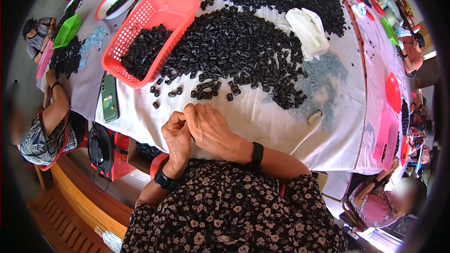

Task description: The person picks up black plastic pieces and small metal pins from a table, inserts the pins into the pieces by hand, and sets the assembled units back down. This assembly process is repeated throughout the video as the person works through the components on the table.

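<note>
My left hand and my right hand meet at the near edge of the cloth-covered table, fingers closed and pinched together. Whatever they hold is hidden between the fingertips. Just beyond them lie several loose short black tubular pieces. Farther back these run into a broad heap of the same black pieces. To the right, thin pale-blue pieces are scattered on the cloth. A coral-red plastic basket, partly filled with black pieces, stands at the far left of my hands.
A green-cased phone lies left of the basket. A crumpled white wrapper rests against the heap, and a small tan object lies near the blue pieces. Other people sit left and right, with a green basket and a pink basket.
</note>
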`<state>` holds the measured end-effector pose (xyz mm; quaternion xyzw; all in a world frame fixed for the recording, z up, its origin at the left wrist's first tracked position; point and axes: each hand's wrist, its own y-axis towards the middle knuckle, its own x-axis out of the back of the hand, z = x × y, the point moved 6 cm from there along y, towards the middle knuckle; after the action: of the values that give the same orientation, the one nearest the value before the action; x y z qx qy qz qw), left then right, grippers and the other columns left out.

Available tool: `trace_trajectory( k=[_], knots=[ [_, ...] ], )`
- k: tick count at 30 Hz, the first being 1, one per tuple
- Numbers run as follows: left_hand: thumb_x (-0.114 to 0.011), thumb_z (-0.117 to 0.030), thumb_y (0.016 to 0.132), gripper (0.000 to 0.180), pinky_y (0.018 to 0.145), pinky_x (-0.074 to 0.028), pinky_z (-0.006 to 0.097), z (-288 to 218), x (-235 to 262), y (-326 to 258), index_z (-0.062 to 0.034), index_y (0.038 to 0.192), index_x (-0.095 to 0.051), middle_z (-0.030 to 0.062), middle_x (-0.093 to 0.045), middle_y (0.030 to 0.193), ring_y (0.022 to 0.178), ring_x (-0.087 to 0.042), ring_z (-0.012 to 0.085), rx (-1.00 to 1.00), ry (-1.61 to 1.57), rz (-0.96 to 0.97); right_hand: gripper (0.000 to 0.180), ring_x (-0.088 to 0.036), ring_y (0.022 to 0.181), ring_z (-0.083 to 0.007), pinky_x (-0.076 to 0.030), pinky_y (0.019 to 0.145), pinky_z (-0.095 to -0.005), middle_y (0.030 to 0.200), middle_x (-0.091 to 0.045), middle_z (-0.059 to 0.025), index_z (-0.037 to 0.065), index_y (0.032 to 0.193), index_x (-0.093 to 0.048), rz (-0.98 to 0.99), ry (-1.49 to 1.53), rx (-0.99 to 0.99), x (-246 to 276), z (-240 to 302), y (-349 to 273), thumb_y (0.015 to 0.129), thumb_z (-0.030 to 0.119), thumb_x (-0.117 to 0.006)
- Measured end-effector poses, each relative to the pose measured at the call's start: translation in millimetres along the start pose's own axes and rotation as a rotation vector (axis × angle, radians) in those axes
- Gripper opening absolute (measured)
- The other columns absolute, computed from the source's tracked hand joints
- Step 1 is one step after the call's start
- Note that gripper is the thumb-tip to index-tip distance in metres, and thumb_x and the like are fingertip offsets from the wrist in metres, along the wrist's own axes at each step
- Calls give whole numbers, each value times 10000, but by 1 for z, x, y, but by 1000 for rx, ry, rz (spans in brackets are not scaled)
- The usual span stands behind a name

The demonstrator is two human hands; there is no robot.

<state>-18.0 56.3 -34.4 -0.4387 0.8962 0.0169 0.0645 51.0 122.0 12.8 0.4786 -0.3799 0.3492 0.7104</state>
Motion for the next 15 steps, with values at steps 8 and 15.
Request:
trace_trajectory(
  k=[8, 15],
  knots=[
    [-566, -24, 874, 112, 450, -327, 170, 4, -4, 3, -37, 763, -574, -52, -542, 637, 521, -412, -1, 7, -14, -32, 270, -521, 723, -277, -445, 618, -361, 782, -509, -141, -4, 943, -427, 36, 148, -109, -4, -8, 3, 699, 39, -534],
    [-561, 12, 863, 55, 585, -446, 208, 5, 0, 9, 5, 809, -565, 33, -608, 729, 615, -529, 66, 119, -130, 88, 205, -510, 757, -373, -428, 678, -428, 797, -520, -197, -12, 914, -392, -18, 568, -73, 6, -20, -3, 739, -31, -496]
  ],
)
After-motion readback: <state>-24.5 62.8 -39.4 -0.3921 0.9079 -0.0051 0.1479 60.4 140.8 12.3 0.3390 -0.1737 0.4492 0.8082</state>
